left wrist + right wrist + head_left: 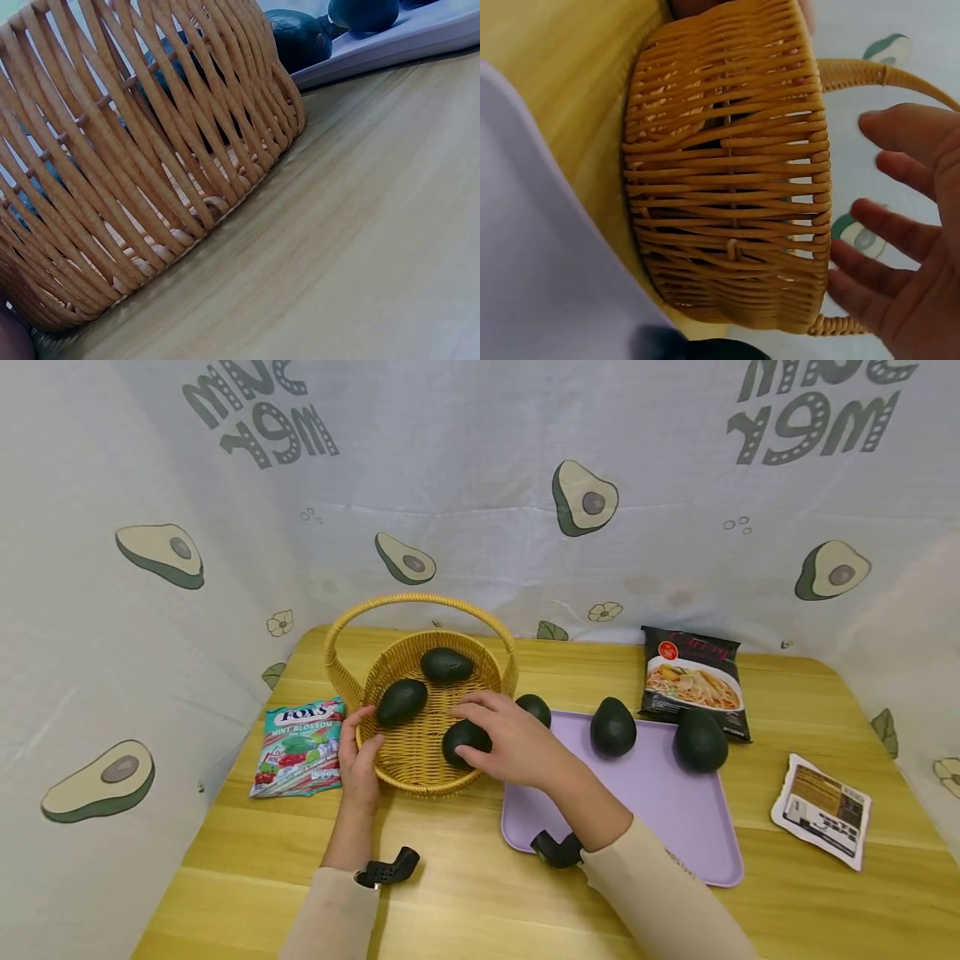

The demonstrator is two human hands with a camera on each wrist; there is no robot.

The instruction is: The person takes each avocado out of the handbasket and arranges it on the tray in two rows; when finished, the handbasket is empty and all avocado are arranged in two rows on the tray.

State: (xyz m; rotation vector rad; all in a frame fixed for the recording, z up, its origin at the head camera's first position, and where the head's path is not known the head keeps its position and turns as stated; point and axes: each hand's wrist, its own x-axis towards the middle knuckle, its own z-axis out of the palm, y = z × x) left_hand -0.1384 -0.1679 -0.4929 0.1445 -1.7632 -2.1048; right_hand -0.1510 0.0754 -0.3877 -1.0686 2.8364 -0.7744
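A yellow wicker basket (420, 787) with an arched handle stands on the table, with dark green avocados inside, one at the back (447, 666) and one at the left (402, 702). My left hand (362, 768) holds the basket's left rim, thumb at the inner side. Over the right rim reaches my right hand (510, 739), above a third avocado (465, 744) that lies low in the basket. In the right wrist view the right hand's fingers (900, 225) are spread and loosely bent above the rim, with nothing between them.
Right of the basket lies a lilac tray (660, 810) with avocados along its far side (613, 727). A green candy bag (298, 749) is at the left. A black noodle packet (693, 681) lies behind the tray, a white-edged pouch (822, 810) at the right.
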